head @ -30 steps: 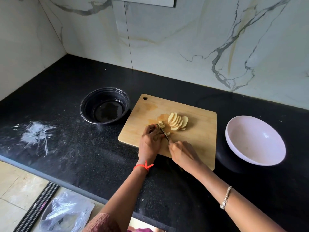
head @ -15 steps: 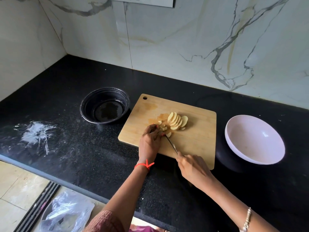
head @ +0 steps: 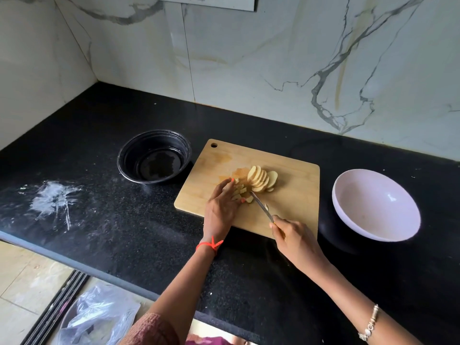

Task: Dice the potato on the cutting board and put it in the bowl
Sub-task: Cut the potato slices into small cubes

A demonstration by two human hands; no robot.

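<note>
A wooden cutting board (head: 293,195) lies on the black counter. On it a row of pale potato slices (head: 261,179) leans fanned out, with small cut potato pieces (head: 239,191) just in front of them. My left hand (head: 221,207) rests over those pieces, fingers fairly straight against them. My right hand (head: 296,240) grips the handle of a small knife (head: 261,206), whose tip lies near the cut pieces. A white bowl (head: 378,232) stands to the right of the board.
A black bowl (head: 154,155) with a little liquid stands left of the board. White powder smears (head: 52,202) mark the counter at the left. The marble wall runs behind. A plastic bag (head: 99,317) lies on the floor below the counter edge.
My right hand has drawn back towards me, sliding the knife out from the pieces. My left hand's fingers have straightened over the cut pieces. The slices have not moved.
</note>
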